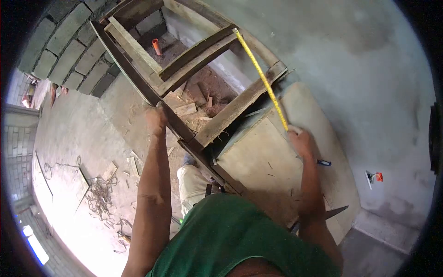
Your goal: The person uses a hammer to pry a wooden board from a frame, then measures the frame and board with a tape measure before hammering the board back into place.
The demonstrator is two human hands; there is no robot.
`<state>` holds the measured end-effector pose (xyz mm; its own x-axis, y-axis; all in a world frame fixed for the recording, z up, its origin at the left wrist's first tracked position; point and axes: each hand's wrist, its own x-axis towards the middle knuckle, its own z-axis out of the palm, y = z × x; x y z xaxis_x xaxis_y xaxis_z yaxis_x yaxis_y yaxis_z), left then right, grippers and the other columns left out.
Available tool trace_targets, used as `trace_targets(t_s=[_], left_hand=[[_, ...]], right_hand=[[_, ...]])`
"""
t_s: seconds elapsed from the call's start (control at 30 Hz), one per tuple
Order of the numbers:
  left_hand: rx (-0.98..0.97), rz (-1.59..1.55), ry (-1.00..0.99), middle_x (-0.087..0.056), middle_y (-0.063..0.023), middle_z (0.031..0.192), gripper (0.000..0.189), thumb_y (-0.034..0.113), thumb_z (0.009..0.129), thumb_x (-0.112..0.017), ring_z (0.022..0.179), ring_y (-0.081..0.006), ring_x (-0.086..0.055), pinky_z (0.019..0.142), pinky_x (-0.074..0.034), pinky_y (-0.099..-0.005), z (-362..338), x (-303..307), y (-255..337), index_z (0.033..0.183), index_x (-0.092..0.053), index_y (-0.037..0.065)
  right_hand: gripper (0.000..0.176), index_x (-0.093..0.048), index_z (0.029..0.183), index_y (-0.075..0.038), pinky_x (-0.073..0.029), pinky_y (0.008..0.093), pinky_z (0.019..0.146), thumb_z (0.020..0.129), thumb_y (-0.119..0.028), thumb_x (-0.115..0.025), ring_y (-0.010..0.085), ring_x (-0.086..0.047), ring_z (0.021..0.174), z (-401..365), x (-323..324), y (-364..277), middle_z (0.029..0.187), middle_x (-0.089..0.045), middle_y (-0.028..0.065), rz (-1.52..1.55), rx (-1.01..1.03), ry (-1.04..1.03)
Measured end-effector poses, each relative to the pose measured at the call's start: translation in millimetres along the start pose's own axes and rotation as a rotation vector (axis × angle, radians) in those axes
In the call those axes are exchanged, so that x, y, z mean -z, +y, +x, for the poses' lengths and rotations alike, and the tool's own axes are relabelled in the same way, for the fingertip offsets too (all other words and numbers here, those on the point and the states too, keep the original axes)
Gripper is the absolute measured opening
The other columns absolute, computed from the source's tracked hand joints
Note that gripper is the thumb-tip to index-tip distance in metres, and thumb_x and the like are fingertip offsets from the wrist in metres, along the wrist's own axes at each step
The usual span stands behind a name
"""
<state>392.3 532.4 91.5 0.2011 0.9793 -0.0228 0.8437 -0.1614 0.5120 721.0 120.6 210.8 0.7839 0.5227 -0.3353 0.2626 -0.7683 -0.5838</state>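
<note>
A frame of rough timber beams point(230, 113) stands in front of me, with open bays between its crosspieces. My left hand point(156, 121) is closed on the frame's near long beam. My right hand point(302, 141) grips a yellow tape measure point(259, 71) at its lower end; any case is hidden by the fingers. The blade runs out straight to a crosspiece by the wall. Beneath the right hand lies a pale plywood sheet point(258, 161). Close to the right wrist is a blue-handled tool point(324, 162), and a handsaw point(337, 212) lies partly behind my right forearm.
A grey plastered wall point(360, 92) rises on the right, with an orange electrical box point(379, 176) in it. A block wall point(69, 51) stands at upper left. An orange pipe point(157, 46) sticks up inside the frame. Wood scraps and tangled wire point(100, 194) litter the floor.
</note>
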Motion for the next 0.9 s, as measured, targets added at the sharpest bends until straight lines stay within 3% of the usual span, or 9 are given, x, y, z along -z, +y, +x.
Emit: trace_targets(t_s=[0.1, 0.17, 0.23, 0.3, 0.37, 0.53, 0.6, 0.77, 0.9], left_hand=[[-0.037, 0.119, 0.345, -0.063, -0.0203, 0.104, 0.051, 0.036, 0.085, -0.069, 0.097, -0.0381, -0.06, 0.086, -0.045, -0.046, -6.2, -5.3, 19.4, 0.119, -0.056, 0.0], [-0.322, -0.335, 0.62, -0.061, -0.02, 0.112, 0.058, 0.034, 0.088, -0.067, 0.105, -0.0348, -0.059, 0.091, -0.045, -0.0451, -43.8, 39.6, 72.0, 0.131, -0.049, -0.001], [-0.432, -0.594, 0.102, -0.056, -0.026, 0.125, 0.063, 0.025, 0.086, -0.072, 0.119, -0.0369, -0.053, 0.103, -0.04, -0.0416, -91.6, 63.6, 103.2, 0.135, -0.046, -0.005], [-0.48, -0.704, -0.52, -0.052, -0.0245, 0.134, 0.079, 0.037, 0.079, -0.078, 0.125, -0.0329, -0.049, 0.106, -0.038, -0.0398, -146.6, 79.5, 120.5, 0.139, -0.042, -0.001], [-0.614, -0.689, -0.876, -0.044, -0.0245, 0.142, 0.093, 0.047, 0.077, -0.076, 0.131, -0.0353, -0.044, 0.11, -0.034, -0.0406, -184.0, 104.9, 132.7, 0.144, -0.034, -0.001], [-0.578, -0.648, -0.763, -0.046, -0.0235, 0.139, 0.091, 0.034, 0.074, -0.08, 0.13, -0.0319, -0.044, 0.109, -0.034, -0.038, -194.8, 100.1, 96.5, 0.144, -0.034, -0.001], [-0.502, -0.655, -0.776, -0.046, -0.0223, 0.138, 0.09, 0.028, 0.074, -0.081, 0.13, -0.0307, -0.044, 0.109, -0.034, -0.0371, -186.6, 109.8, 78.8, 0.145, -0.034, 0.0], [-0.37, -0.637, -0.918, -0.053, -0.0109, 0.128, 0.086, 0.017, 0.072, -0.079, 0.118, -0.0224, -0.049, 0.104, -0.036, -0.0329, -178.5, 148.8, 31.9, 0.146, -0.036, 0.007], [-0.18, -0.772, -1.037, -0.059, -0.0043, 0.114, 0.076, 0.019, 0.076, -0.078, 0.104, -0.0167, -0.055, 0.092, -0.044, -0.0295, -188.0, 164.2, 1.0, 0.141, -0.042, 0.008]], right_hand=[[0.02, -0.068, 0.102, -0.007, -0.043, 0.0288, 0.047, 0.087, -0.019, -0.062, 0.0105, -0.054, 0.054, -55.3, -22.8, -28.3, 0.067, -0.059, 0.0, 0.461, -0.076, -0.058], [0.019, -0.064, 0.105, -0.009, -0.043, 0.0276, 0.046, 0.089, -0.019, -0.061, 0.0096, -0.053, 0.054, -79.6, -46.4, -49.3, 0.07, -0.059, 0.0001, 0.579, -0.025, -0.088], [0.019, -0.062, 0.103, -0.007, -0.044, 0.0294, 0.046, 0.091, -0.022, -0.061, 0.0108, -0.052, 0.054, -95.8, -82.2, -65.8, 0.074, -0.06, 0.0025, 0.919, -0.079, -0.145], [0.023, -0.061, 0.106, -0.005, -0.048, 0.0309, 0.055, 0.091, -0.023, -0.061, 0.0139, -0.056, 0.061, -103.9, -103.0, -96.2, 0.08, -0.061, 0.004, 0.782, 0.033, -0.078], [0.029, -0.061, 0.107, -0.002, -0.048, 0.0302, 0.065, 0.091, -0.025, -0.062, 0.013, -0.056, 0.073, -113.4, -112.1, -133.4, 0.086, -0.062, 0.0043, 0.808, -0.044, -0.078], [0.037, -0.062, 0.108, 0.004, -0.048, 0.0297, 0.074, 0.09, -0.028, -0.065, 0.0129, -0.058, 0.082, -102.3, -145.2, -166.9, 0.093, -0.064, 0.0052, 0.975, -0.078, -0.205], [0.034, -0.065, 0.107, 0.003, -0.048, 0.0291, 0.071, 0.09, -0.026, -0.066, 0.0114, -0.058, 0.078, -86.9, -166.5, -156.1, 0.093, -0.066, 0.005, 0.779, 0.129, -0.328], [0.028, -0.067, 0.097, -0.002, -0.041, 0.0208, 0.043, 0.09, -0.029, -0.066, 0.0065, -0.053, 0.055, -90.0, -176.2, -169.9, 0.072, -0.063, 0.0023, 0.825, 0.02, -0.521], [0.028, -0.066, 0.092, -0.001, -0.041, 0.0216, 0.042, 0.091, -0.028, -0.064, 0.0082, -0.054, 0.053, -96.2, -171.2, -181.0, 0.07, -0.062, 0.0023, 0.804, 0.033, -0.563]])
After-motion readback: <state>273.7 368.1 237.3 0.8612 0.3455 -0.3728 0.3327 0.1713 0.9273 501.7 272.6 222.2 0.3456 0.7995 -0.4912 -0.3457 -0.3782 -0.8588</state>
